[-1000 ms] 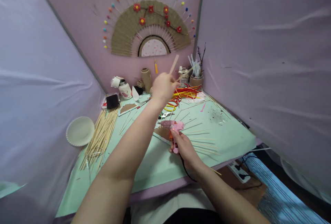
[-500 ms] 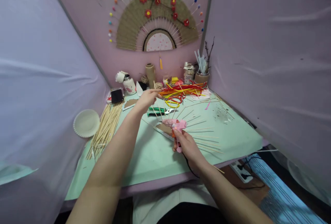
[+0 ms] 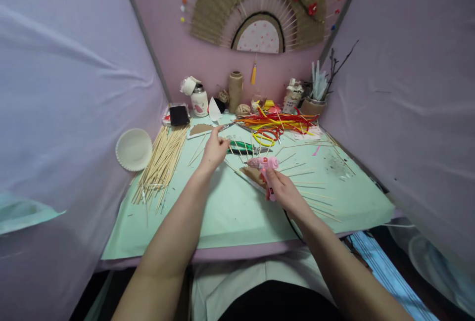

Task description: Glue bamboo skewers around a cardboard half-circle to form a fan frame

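My right hand is wrapped round the grip of a pink glue gun, whose nozzle points left. Under the gun lies a brown cardboard piece with a pale edge, and thin bamboo sticks fan outward from it. My left hand is left of the nozzle, at the tips of the fan's left sticks. Its thumb and forefinger are drawn together; what they hold is too small to make out. Just beyond lie green-handled pliers. Another cardboard piece rests behind my left hand.
A heap of bamboo sticks lies at left, beside a round white dish. Red, orange and yellow pipe cleaners and scissors lie at the back. A twine roll stands by the wall, below a decorated fan.
The view has tipped down and turned left. My left hand has drawn back from the pipe cleaners toward the fan's left sticks, its fingers curling in. The glue gun stays in my right hand.
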Available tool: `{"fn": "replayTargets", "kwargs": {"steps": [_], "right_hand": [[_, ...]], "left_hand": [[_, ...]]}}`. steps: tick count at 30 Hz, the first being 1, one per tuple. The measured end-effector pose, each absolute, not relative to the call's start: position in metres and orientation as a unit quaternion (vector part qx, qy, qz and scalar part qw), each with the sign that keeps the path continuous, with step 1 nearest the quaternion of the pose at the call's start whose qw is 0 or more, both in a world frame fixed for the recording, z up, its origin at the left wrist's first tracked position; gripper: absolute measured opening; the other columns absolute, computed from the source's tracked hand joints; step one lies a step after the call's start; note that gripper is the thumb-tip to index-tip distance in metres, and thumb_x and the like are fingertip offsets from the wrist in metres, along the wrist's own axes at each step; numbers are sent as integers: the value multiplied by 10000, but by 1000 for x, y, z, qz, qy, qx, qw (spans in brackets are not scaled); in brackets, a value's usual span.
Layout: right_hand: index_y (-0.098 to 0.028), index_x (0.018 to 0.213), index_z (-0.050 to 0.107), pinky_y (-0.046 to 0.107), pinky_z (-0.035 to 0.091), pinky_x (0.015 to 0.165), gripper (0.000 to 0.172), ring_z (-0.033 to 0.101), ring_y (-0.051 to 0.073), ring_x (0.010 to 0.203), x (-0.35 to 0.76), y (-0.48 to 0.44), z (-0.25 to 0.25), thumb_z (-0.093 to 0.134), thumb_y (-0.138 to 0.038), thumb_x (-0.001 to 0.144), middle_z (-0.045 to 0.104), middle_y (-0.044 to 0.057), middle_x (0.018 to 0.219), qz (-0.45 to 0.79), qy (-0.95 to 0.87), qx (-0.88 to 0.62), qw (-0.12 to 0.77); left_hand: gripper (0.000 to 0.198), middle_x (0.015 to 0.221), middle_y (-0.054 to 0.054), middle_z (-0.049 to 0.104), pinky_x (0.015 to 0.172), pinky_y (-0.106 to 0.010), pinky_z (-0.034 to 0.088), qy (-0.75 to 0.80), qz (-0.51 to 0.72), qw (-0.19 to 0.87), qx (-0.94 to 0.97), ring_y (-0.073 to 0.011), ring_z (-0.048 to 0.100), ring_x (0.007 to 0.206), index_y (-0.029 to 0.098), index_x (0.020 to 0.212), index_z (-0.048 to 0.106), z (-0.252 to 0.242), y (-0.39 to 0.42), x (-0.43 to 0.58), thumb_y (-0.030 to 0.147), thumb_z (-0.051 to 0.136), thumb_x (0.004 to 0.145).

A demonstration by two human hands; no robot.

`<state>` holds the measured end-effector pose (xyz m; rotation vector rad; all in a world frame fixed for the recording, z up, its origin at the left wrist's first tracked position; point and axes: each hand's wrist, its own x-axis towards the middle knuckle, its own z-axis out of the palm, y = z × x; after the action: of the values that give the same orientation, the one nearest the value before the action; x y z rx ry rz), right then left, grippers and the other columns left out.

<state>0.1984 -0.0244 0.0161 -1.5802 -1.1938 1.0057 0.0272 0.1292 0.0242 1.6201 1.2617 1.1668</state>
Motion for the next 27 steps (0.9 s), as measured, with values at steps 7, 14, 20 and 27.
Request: {"fn": "replayTargets", "kwargs": {"steps": [7,14,20,27], "right_hand": [[-232,639,508,302,373,562,624,527,176,487,197,-23,18,320,-774,884,535,-7,457,366,-527,-660,390],[-240,650,498,300,376,556,625,529,189,493,196,-19,19,265,-766,895,494,-15,455,360,-546,-667,357],[-245,635,476,299,367,557,614,519,191,495,195,-17,19,251,-745,912,478,-16,454,353,-548,-676,343],[-246,623,468,299,364,568,619,526,195,507,195,-18,20,229,-733,922,484,-9,457,344,-563,-677,327]], "left_hand": [[591,675,26,650,724,-274,430,534,406,355,651,-153,585,670,104,1395,431,21,127,29,148,581,826],[597,738,-3,702,785,-290,455,550,385,350,654,-160,616,716,105,1407,421,22,126,31,151,581,833],[601,750,-27,715,816,-300,464,551,385,342,657,-171,635,748,65,1407,422,24,124,32,145,585,833],[598,739,-16,706,790,-296,468,556,376,342,657,-169,626,732,77,1412,417,24,124,32,150,577,840]]}}
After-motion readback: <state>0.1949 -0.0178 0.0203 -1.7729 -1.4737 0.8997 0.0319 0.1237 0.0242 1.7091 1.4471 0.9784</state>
